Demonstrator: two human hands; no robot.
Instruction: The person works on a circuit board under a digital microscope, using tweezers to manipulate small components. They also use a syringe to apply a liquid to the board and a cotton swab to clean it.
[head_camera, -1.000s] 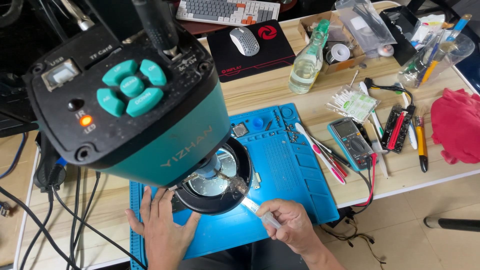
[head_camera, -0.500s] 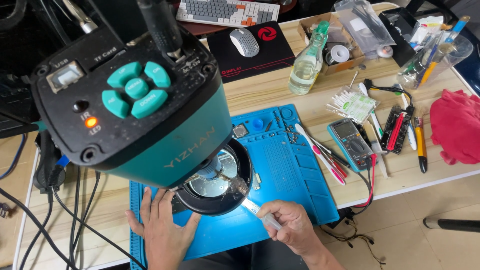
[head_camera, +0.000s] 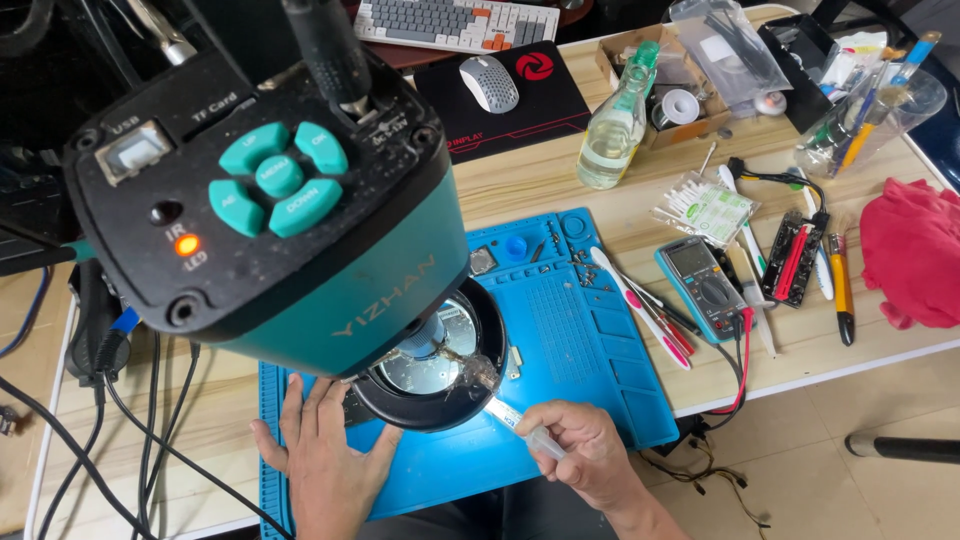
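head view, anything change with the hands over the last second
Almost nothing. The right hand keeps its grip on the clear syringe, tip under the microscope camera; the left hand stays flat on the blue mat. Only the view shifted slightly.

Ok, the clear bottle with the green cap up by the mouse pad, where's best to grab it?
Take the clear bottle round its wide lower body, hand coming from its right side. It stands upright, the neck narrows toward the green cap, and the mouse pad crowds its left.
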